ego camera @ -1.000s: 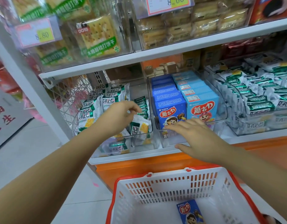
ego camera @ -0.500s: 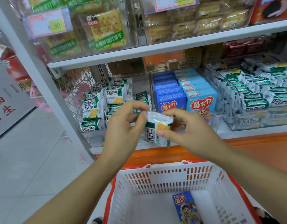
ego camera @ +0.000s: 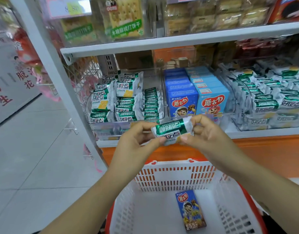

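Note:
A small green-and-white biscuit packet (ego camera: 172, 130) is held level between both hands, above the far rim of the basket. My left hand (ego camera: 137, 139) pinches its left end and my right hand (ego camera: 204, 132) pinches its right end. Below stands a white shopping basket (ego camera: 175, 176) with a red rim. One blue snack box (ego camera: 190, 210) lies flat on the basket's floor. Behind the hands, a clear shelf bin (ego camera: 159, 76) holds several packets of the same kind.
Blue snack boxes (ego camera: 197, 95) fill the middle bin. More green packets (ego camera: 271, 93) fill the right bin. An upper shelf (ego camera: 179, 41) carries cracker packs. A white upright post (ego camera: 49, 65) stands at left, with tiled floor (ego camera: 35, 157) beyond. An orange base panel (ego camera: 271, 152) runs under the shelf.
My left hand took a packet out of the left bin and my right hand joined it. Both hands then turned the packet from upright to level, over the basket.

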Tool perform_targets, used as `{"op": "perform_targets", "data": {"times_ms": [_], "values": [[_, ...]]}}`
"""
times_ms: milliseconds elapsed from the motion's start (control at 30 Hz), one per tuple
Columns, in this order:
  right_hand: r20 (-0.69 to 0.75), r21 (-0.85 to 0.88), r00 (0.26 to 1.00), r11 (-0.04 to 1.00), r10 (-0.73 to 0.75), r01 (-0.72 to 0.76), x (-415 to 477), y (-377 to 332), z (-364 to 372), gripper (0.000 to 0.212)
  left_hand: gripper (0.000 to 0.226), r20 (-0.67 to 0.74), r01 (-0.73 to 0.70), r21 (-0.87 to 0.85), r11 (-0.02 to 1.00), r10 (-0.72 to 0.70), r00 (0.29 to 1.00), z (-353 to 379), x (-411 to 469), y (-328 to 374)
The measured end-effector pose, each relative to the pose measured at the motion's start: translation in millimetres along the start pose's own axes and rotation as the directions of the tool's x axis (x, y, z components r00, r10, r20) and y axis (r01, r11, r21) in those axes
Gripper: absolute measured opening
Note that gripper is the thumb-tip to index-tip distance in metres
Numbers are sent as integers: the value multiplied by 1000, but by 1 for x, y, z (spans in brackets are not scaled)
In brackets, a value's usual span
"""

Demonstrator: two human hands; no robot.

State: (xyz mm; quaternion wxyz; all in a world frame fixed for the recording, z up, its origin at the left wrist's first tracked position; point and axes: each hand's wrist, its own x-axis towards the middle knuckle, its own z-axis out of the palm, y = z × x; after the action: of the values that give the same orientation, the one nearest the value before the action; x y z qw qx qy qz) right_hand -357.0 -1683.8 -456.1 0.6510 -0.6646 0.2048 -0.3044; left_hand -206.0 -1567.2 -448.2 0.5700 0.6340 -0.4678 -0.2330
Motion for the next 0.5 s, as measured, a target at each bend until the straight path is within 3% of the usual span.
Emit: {"op": "perform_targets", "data": {"times_ms": [233, 433, 500], "values": [[-39, -198, 990, 972, -137, 127, -2, -6, -6, 22, 26, -57, -184, 276, 943, 207, 977, -9, 1, -10], [-30, -212, 989, 968, -142, 133, 5, -3, -8, 10, 32, -9, -241, 293, 925, 255, 967, -7, 6, -18], [-23, -201, 991, 971, -132, 125, 6, -1, -10, 20, 32, 2, -249, 257, 934, 257, 966, -6, 7, -19]]}}
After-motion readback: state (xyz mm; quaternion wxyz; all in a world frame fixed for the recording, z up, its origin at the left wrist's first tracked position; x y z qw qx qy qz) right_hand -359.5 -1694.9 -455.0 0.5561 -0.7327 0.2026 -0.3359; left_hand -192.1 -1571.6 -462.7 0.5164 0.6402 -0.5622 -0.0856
